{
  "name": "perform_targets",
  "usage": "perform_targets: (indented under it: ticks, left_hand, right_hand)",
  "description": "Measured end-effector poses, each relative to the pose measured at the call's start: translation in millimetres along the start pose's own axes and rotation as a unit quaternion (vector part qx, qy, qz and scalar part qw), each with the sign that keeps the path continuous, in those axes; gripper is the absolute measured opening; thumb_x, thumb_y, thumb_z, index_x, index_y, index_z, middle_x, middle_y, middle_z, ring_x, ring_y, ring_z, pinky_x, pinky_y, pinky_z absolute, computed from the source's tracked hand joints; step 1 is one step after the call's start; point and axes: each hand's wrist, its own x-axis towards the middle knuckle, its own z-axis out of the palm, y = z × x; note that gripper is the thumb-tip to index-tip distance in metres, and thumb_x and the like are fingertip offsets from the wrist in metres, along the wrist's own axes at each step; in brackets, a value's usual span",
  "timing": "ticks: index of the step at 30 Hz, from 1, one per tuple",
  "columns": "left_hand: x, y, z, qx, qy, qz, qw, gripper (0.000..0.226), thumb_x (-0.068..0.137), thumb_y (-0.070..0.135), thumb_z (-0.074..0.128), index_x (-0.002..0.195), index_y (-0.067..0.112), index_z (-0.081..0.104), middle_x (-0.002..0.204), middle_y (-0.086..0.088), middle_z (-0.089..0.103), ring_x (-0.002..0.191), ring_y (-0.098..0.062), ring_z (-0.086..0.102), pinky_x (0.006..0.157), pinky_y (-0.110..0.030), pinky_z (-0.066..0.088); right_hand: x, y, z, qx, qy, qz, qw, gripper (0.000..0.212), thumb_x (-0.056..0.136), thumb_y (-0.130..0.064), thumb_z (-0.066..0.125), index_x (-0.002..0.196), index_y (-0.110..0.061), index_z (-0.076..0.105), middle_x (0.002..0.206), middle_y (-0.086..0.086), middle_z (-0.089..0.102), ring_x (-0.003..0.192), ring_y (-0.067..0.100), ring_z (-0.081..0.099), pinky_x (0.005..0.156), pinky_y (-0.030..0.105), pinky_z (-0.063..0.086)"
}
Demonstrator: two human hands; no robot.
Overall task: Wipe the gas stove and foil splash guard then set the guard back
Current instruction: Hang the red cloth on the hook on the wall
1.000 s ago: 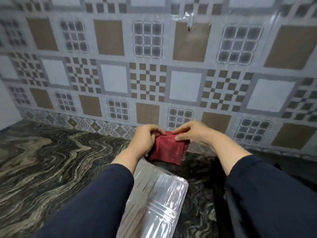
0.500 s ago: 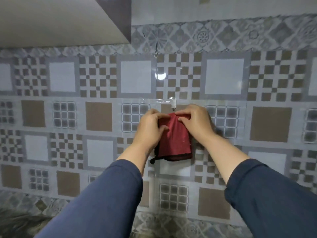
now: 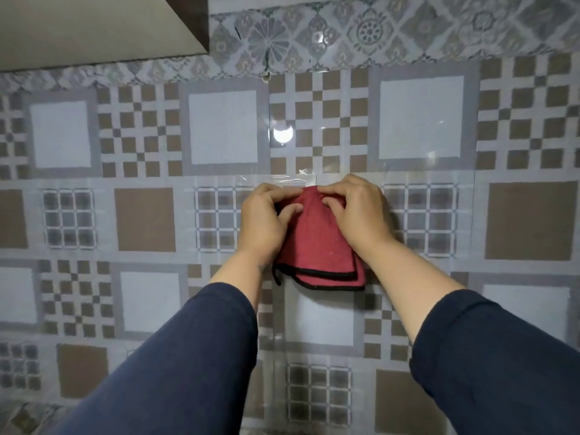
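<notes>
**Apparently wrapping up: cloth going onto the wall, guard and stove out of frame**

Progress, judged from this one view: both hands are up at the patterned tile wall [image 3: 144, 221], holding a folded red cloth with black edging [image 3: 320, 246] by its top edge. That reads like hanging the cloth up, so wiping is probably over. Can't confirm it. Neither the gas stove nor the foil splash guard is in view, so whether they are clean, or whether the guard is back in place, is unknown. Treat "set the guard back" as unverified.

Hands:
- left hand [image 3: 265, 222]: fingers curled, thumb and fingertips pinching the cloth's upper left edge.
- right hand [image 3: 357, 215]: fingers curled over the upper right edge, pinching the fabric the same way.
- The two hands nearly meet at the cloth's top, tight against the wall.

Cloth:
- Folded into layers; two black-trimmed hems show at the bottom, staggered.
- Narrow at the top where it's gathered, flaring downward, hanging limp and flat against the tiles.
- A short black loop or tail sticks out at the lower left corner.
- Whether a hook sits behind the top edge is hidden by the fingers.

Clear film [image 3: 301, 178] covers the tiles, with a wrinkled seam just above the hands. A grey cabinet underside [image 3: 94, 26] sits upper left.
</notes>
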Motion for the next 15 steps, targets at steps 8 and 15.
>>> perform_targets:
  ticks: [8,15]
  left_hand:
    - [-30.9,30.1,-33.1,0.093,-0.060,-0.106,0.988,0.037,0.088,0.011,0.059,0.125,0.017,0.060,0.137,-0.004,0.044,0.127,-0.017,0.044,0.100,-0.016,0.029]
    - [-111.2,66.5,-108.3,0.181,-0.160,-0.191,0.951,0.028,0.088,0.013,0.056,0.109,0.025,0.069,0.127,-0.004,0.060,0.118,-0.021,0.056,0.087,-0.024,0.041]
  right_hand:
    - [-19.8,-30.1,-47.6,-0.084,-0.116,0.071,0.987,0.029,0.089,-0.029,0.061,0.118,-0.031,0.065,0.123,-0.006,0.058,0.118,0.020,0.038,0.097,0.037,0.025]
    - [-84.0,-109.9,-70.1,-0.038,-0.258,0.103,0.960,0.019,0.090,-0.032,0.060,0.106,-0.035,0.069,0.123,-0.004,0.061,0.123,0.026,0.040,0.098,0.043,0.029]
